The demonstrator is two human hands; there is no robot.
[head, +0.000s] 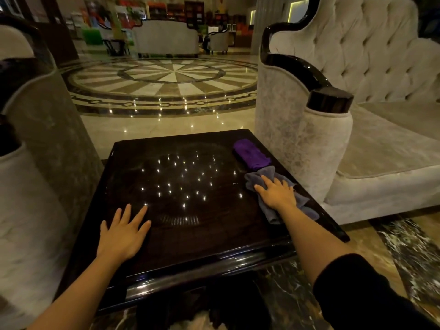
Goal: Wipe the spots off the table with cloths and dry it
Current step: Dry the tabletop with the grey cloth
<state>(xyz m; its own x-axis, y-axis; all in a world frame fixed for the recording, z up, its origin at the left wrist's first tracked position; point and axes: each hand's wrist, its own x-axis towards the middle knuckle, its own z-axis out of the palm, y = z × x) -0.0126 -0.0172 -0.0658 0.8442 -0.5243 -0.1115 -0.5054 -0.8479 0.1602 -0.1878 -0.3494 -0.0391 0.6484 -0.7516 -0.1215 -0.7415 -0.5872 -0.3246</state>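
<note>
A dark, glossy square table [190, 236] fills the centre of the frame, its top reflecting small points of light. At lower left, the person's left hand [123, 234] lies flat on the tabletop, fingers spread open, holding nothing. At centre right, the right hand [277, 192] presses palm-down on a crumpled grey cloth [302, 206] near the table's right edge, fingers extended over it rather than curled. Just above it in the frame, touching the grey one, lies a folded purple cloth [251, 153]. A pale tufted sofa [371, 96] stands at right.
</note>
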